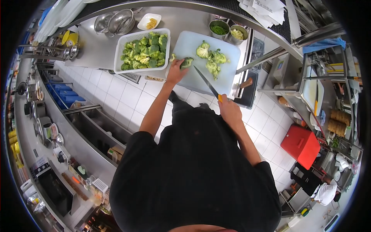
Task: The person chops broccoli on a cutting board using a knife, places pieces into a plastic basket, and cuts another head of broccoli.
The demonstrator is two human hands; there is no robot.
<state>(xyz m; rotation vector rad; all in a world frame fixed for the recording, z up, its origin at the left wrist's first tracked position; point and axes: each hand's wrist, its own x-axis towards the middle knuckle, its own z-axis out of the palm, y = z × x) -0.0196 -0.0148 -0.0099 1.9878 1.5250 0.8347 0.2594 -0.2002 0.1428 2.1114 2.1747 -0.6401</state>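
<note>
My left hand (177, 72) is closed around a broccoli piece (187, 62) at the left side of the white cutting board (185, 82). My right hand (229, 110) grips the yellow handle of a kitchen knife (206, 81). The blade points up and left across the board, its tip a little to the right of the held piece and apart from it. Farther back on the board lie several more broccoli pieces (213, 65). Left of the board stands a white plastic basket (117, 58) heaped with cut broccoli florets (145, 52).
Metal bowls (121, 22) and a white dish (143, 17) of yellow pieces stand behind the basket. Two metal containers (218, 37) sit at the board's back right. A metal shelf edge (170, 4) runs overhead. On the floor at right is a red bin (299, 145); another person (324, 191) is beyond.
</note>
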